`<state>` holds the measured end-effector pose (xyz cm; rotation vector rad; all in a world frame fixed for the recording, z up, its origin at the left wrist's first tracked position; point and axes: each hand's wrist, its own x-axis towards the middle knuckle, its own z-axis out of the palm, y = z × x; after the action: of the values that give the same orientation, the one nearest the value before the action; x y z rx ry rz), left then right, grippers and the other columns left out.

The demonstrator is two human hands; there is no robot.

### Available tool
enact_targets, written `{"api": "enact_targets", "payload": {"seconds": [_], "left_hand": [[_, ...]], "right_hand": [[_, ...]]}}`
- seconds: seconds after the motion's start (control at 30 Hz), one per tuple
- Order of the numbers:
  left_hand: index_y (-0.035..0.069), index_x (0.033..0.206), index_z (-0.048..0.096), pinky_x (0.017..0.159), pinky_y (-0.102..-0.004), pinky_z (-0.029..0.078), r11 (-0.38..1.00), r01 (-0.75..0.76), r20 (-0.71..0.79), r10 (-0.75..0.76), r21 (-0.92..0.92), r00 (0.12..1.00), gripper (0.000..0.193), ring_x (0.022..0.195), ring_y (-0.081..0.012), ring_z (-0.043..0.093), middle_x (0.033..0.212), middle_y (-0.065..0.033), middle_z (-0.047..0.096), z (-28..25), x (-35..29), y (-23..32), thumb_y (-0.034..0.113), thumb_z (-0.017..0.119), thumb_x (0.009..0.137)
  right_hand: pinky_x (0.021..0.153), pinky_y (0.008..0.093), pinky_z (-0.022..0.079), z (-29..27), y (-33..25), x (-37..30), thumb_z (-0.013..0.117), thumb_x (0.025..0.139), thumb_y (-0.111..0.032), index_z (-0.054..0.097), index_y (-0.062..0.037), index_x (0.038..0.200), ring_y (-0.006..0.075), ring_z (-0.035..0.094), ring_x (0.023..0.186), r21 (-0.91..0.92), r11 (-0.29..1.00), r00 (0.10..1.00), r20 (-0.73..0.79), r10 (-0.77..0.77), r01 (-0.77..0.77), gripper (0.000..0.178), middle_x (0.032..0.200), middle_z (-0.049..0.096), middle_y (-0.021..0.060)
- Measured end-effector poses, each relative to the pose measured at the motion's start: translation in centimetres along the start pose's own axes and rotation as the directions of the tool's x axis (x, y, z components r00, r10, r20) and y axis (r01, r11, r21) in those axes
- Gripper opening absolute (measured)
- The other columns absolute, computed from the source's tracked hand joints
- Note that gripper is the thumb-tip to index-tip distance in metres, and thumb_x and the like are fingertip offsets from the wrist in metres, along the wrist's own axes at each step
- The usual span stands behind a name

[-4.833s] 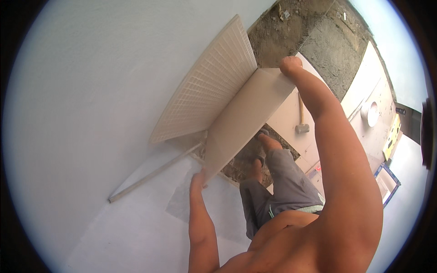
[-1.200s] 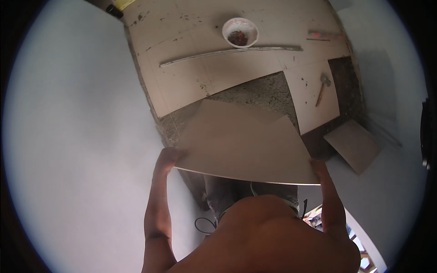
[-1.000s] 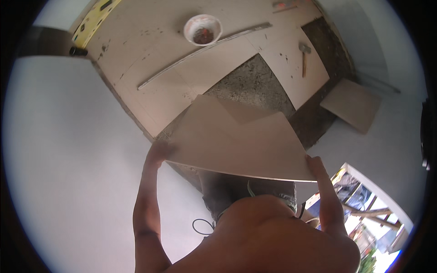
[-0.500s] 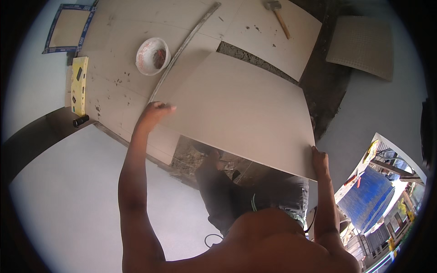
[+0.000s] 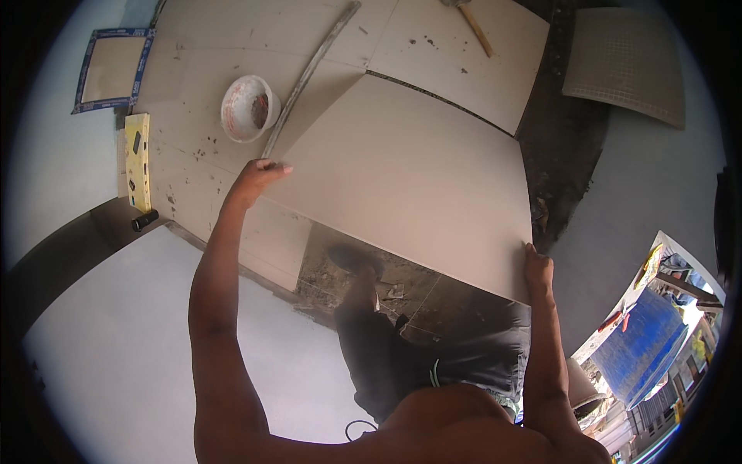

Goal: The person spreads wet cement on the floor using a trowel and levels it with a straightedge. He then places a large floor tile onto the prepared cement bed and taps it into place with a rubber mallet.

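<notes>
A large beige floor tile (image 5: 417, 178) is held up in front of me by its two sides, above the floor. My left hand (image 5: 259, 178) is closed on its left side, with the thumb lying over the top face and the other fingers hidden beneath. My right hand (image 5: 539, 272) grips the near right corner, its fingers also out of sight under the edge. Beyond the tile's far edge, a thin dark strip of mortar (image 5: 433, 97) separates it from a laid tile (image 5: 433, 58). Rough, unfinished floor (image 5: 410, 298) shows under the near edge, by my foot.
A white bucket (image 5: 229, 116) and a long straight bar (image 5: 313, 69) sit on the tiles beyond my left hand. Farther off lies a wooden-handled mallet (image 5: 477, 32). A grid-backed tile (image 5: 622, 66) leans at the right wall. Red-handled pliers (image 5: 610, 322) lie on the sill beside a blue drum (image 5: 638, 340).
The tile has moved away from me, and the mortar gap at its far edge has narrowed. Both hands keep their hold. My view has shifted slightly, showing more of my foot.
</notes>
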<state>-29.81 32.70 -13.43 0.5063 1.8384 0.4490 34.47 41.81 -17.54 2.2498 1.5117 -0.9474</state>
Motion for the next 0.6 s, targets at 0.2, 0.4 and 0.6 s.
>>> {"api": "enact_targets", "payload": {"seconds": [0.2, 0.4, 0.6], "left_hand": [[0.003, 0.093, 0.069, 0.077, -0.0225, 0.044, 1.000, -0.008, -0.006, 0.008, -0.026, 1.000, 0.029, 0.079, -0.0069, 0.056, 0.086, 0.0014, 0.065, -0.1, 1.8, -0.3, 0.030, 0.077, 0.083], [0.002, 0.094, 0.070, 0.082, -0.0254, 0.043, 1.000, -0.016, -0.022, 0.016, 0.006, 1.000, 0.039, 0.084, -0.0108, 0.057, 0.088, -0.0021, 0.066, -0.6, 4.4, -1.7, 0.037, 0.079, 0.079], [0.002, 0.092, 0.069, 0.081, -0.0245, 0.041, 0.999, -0.025, 0.008, 0.025, -0.027, 1.000, 0.037, 0.082, -0.0092, 0.054, 0.085, 0.0008, 0.062, -0.2, 5.0, -2.9, 0.037, 0.078, 0.080]], "right_hand": [[0.081, 0.0482, 0.049, 1.6, 0.0, 1.4, 0.052, 0.094, -0.049, 0.069, 0.0093, 0.086, 0.0469, 0.065, 0.087, -0.010, 0.998, 0.998, -0.020, -0.062, 0.062, 0.061, 0.082, 0.065, 0.0331], [0.080, 0.0482, 0.048, 2.3, -1.0, 2.6, 0.051, 0.095, -0.048, 0.069, 0.0090, 0.086, 0.0464, 0.066, 0.086, -0.017, 0.996, 0.996, -0.026, -0.087, 0.087, 0.061, 0.082, 0.065, 0.0326], [0.080, 0.0473, 0.049, 2.8, -1.8, 2.0, 0.056, 0.092, -0.049, 0.070, 0.0079, 0.086, 0.0449, 0.066, 0.084, 0.093, 0.995, 1.000, -0.015, 0.024, -0.022, 0.059, 0.082, 0.066, 0.0312]]}}
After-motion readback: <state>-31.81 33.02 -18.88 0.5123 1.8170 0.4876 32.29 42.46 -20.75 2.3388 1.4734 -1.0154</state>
